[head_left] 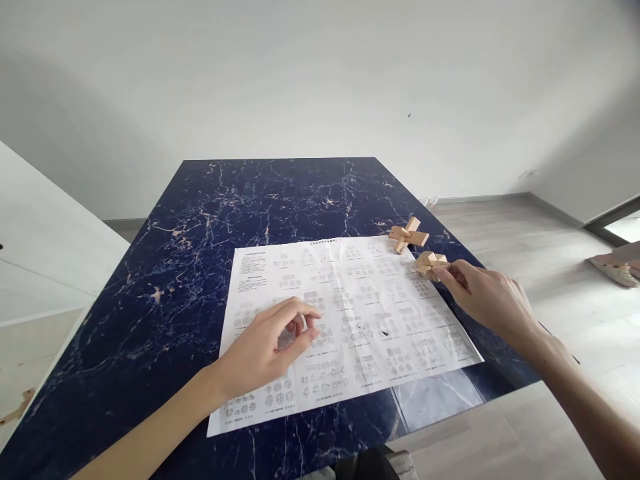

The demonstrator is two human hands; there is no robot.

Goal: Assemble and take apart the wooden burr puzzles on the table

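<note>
Beyond our right hand, a wooden cross sits by the paper's corner. Our right fingers pinch a wooden block puzzle; our left hand, half curled and empty, is over the paper.

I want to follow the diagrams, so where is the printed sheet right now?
In the head view, the printed sheet lies on the blue table, beneath the left hand.
</note>
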